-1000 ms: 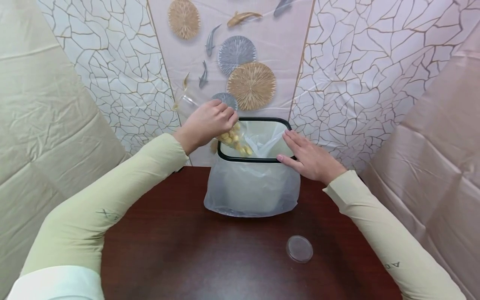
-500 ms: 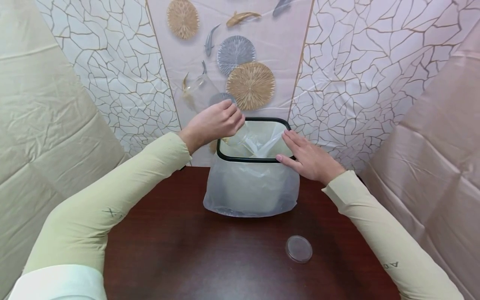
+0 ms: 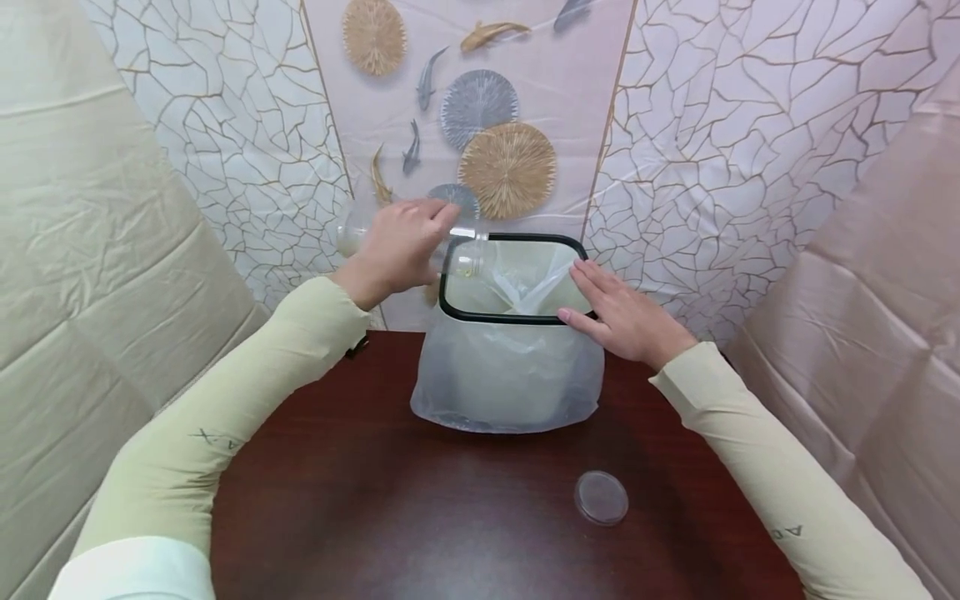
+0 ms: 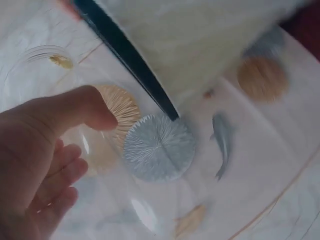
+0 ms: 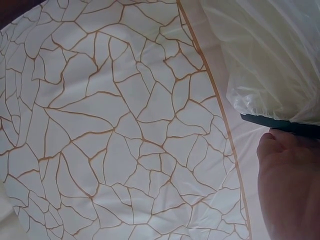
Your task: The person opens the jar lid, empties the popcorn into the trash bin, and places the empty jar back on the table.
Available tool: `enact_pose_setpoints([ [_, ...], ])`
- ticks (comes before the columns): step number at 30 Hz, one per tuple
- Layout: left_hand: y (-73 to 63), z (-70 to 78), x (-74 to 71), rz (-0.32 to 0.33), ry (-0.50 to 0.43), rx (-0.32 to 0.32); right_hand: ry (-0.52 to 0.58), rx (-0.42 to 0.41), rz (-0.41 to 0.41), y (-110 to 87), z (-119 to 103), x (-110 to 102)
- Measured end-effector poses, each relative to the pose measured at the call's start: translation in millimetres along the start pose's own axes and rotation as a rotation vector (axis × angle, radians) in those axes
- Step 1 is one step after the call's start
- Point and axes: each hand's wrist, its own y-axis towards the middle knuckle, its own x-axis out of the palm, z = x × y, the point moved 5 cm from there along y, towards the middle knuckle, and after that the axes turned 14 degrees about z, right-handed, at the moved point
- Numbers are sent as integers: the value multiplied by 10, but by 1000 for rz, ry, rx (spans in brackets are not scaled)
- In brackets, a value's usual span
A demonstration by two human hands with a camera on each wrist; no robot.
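Note:
My left hand (image 3: pixel 401 246) grips a clear plastic jar (image 3: pixel 468 236), which lies nearly level with its mouth over the left side of the bin's black rim (image 3: pixel 517 319). A small yellow piece (image 4: pixel 61 61) shows near the jar's mouth in the left wrist view; the rest of the jar looks see-through. My right hand (image 3: pixel 626 317) rests on the rim's right side, fingers straight and thumb on the front corner. A translucent white bag (image 3: pixel 510 375) lines the bin and hangs down outside it. The bottom of the bin is hidden.
A round clear lid (image 3: pixel 601 497) lies on the dark red-brown table (image 3: pixel 420 517), in front of the bin and to its right. Behind stands a patterned backdrop (image 3: pixel 697 167), with beige cloth (image 3: pixel 885 275) at both sides. A small black object (image 3: pixel 357 347) sits at the table's back left edge.
The yellow pieces that showed in the tilted jar a second ago are gone from it except a small bit. The jar has swung from steeply tilted to nearly level. The right hand stays put.

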Motion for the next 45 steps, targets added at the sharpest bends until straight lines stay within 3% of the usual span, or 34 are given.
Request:
enact_pose_setpoints([
  [3,-70,-139,16,-17,-145,-200,11,-1,8,-8,-1,-14],
  [10,-322,-362,87,157,-523,-526,19,12,6,-16,7,-9],
  [15,-635,-453,269,268,-769,-679,21,16,11,-8,4,-1],
  [19,-958,-474,488,299,-872,-775,29,20,12,-14,1,7],
  [26,-1535,-498,961,364,-916,-952,39,25,6,-16,-5,1],
  [35,-2254,-433,1570,453,-810,-1063,37,23,11,-8,0,15],
  [40,-2449,-346,1739,452,-820,-1109,35,20,21,-2,5,21],
  [45,-2554,-280,1769,442,-863,-1105,45,16,29,0,-1,22],
])
